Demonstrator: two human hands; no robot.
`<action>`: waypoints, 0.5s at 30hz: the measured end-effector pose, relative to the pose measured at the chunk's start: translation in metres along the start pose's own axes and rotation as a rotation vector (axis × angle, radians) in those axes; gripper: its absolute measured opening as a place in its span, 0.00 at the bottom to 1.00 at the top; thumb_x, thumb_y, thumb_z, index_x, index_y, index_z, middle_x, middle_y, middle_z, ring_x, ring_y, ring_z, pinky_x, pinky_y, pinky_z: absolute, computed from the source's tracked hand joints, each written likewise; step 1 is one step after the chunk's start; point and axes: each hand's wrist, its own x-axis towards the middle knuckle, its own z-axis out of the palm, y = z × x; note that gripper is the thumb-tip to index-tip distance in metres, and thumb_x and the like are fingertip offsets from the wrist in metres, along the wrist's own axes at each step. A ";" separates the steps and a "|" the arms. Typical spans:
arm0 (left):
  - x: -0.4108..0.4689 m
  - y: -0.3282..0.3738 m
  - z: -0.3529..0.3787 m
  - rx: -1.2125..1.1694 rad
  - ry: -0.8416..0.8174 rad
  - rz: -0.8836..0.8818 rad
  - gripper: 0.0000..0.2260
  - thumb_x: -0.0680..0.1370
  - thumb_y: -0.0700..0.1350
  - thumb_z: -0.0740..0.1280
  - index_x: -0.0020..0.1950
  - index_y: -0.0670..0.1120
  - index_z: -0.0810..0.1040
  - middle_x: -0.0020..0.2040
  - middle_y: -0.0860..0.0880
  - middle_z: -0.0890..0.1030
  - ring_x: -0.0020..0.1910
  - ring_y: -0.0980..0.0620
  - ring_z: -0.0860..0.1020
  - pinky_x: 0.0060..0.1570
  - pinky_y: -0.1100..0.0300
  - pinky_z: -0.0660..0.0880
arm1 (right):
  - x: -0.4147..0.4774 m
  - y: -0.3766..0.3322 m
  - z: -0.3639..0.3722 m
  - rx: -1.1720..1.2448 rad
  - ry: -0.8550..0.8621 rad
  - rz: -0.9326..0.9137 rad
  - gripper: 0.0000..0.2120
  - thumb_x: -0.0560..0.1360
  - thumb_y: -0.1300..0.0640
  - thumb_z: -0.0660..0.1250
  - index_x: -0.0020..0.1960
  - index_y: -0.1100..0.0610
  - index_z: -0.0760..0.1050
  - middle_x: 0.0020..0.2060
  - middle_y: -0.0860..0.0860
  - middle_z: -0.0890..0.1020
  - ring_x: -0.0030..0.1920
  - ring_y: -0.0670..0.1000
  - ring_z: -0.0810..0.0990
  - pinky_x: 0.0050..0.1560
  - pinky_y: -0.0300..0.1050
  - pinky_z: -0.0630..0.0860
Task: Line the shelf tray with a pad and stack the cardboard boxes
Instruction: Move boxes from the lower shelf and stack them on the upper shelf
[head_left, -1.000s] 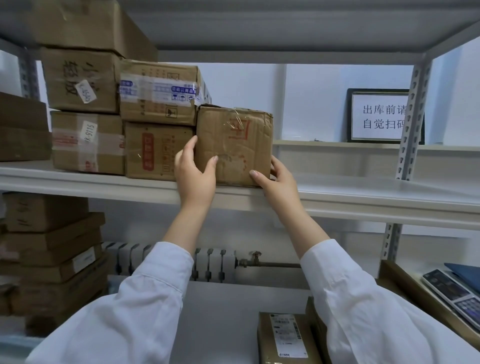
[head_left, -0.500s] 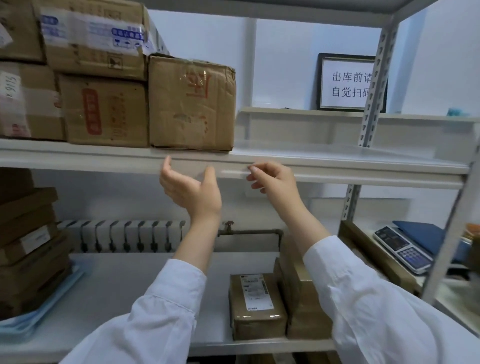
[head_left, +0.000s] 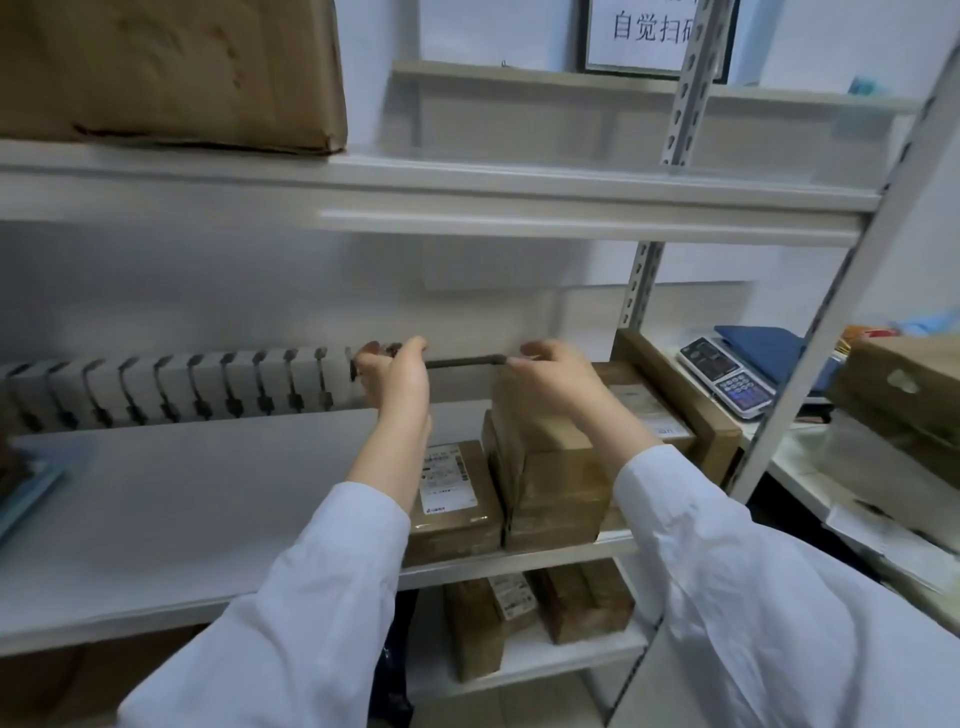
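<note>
Both hands are raised in the gap between two white shelves, held apart from each other and gripping nothing. The left hand is loosely open, fingers lightly curled, palm turned inward. The right hand is also empty, its fingers bent downward over a stack of cardboard boxes that stands on the right part of the middle shelf; whether it touches the top box cannot be told. White sleeves cover both forearms and hide part of the shelf front.

Just left of the stack lies a flat labelled box, its near corner hidden by the left sleeve. The rest of the middle shelf is bare white surface, with a blue pad at its far left edge, only partly in view. On the upper shelf, at the left, rests a large cardboard box, its right edge at the start of the open stretch of shelf. Further boxes stand on the lowest shelf.

Behind the hands a white radiator runs along the wall, its dark pipe passing between the hands. A perforated upright and a slanted front post bound the bay on the right. Beyond them sit a scale with keypad, a blue folder and more cartons. A framed notice leans on the ledge above.
</note>
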 end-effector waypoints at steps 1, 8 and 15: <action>0.002 -0.008 0.003 0.015 0.003 -0.019 0.26 0.75 0.43 0.66 0.70 0.43 0.60 0.68 0.43 0.68 0.66 0.44 0.68 0.56 0.57 0.65 | 0.002 0.009 0.001 -0.014 0.007 0.038 0.23 0.77 0.50 0.65 0.68 0.58 0.69 0.65 0.56 0.75 0.64 0.55 0.74 0.60 0.45 0.72; 0.025 -0.058 0.008 0.136 0.006 -0.155 0.27 0.75 0.46 0.67 0.70 0.44 0.61 0.68 0.42 0.68 0.66 0.41 0.67 0.63 0.49 0.68 | 0.011 0.051 0.001 -0.469 0.145 0.287 0.35 0.73 0.40 0.65 0.73 0.58 0.60 0.71 0.61 0.63 0.71 0.62 0.62 0.69 0.56 0.61; 0.041 -0.113 -0.015 0.450 0.045 -0.335 0.29 0.72 0.49 0.69 0.68 0.42 0.61 0.66 0.39 0.67 0.64 0.39 0.69 0.62 0.46 0.70 | 0.019 0.077 0.002 -0.511 0.130 0.455 0.53 0.62 0.28 0.68 0.74 0.60 0.56 0.72 0.60 0.62 0.72 0.60 0.60 0.68 0.55 0.61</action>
